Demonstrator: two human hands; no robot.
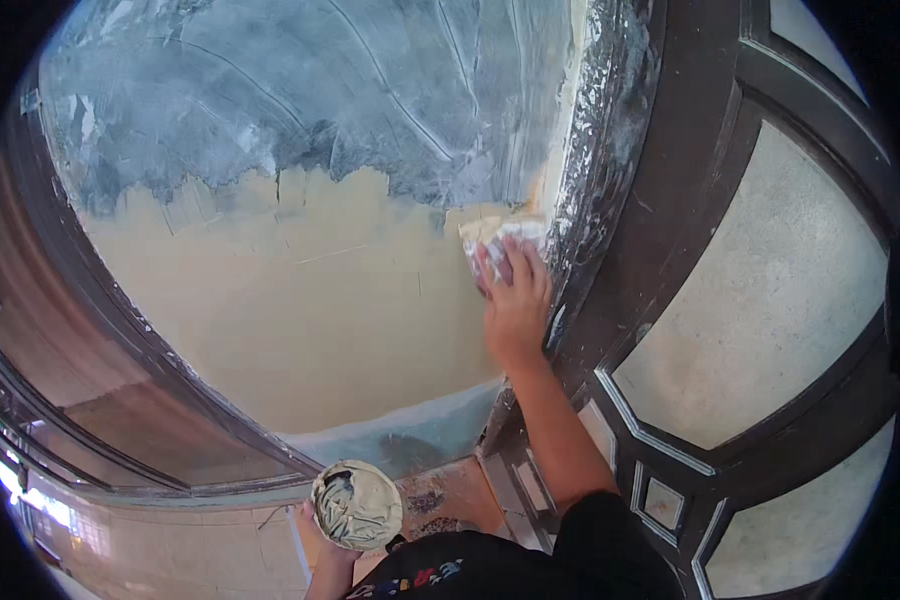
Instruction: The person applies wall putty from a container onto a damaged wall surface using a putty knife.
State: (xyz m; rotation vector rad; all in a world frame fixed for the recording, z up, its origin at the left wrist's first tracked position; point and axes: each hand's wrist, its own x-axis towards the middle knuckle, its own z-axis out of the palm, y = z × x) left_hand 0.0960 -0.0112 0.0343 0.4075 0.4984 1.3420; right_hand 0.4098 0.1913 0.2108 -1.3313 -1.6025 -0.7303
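Note:
My right hand [513,290] grips a flat, filler-smeared spreader [475,232] against the wall panel, close to its right edge. The panel's lower part has smooth cream filler [260,300] with a ragged upper edge; its upper part is mottled blue-grey [300,70]. At the bottom, my left hand [320,545] holds a round container [358,500] of cream paste, its fingers partly hidden behind it.
A dark framework with pale panels [750,290] curves along the right, beside a white-smeared edge strip [595,140]. At left are a dark frame [140,320] and railing [5,420]. Below lie a tiled floor [220,525] and a speckled orange-brown surface [470,490].

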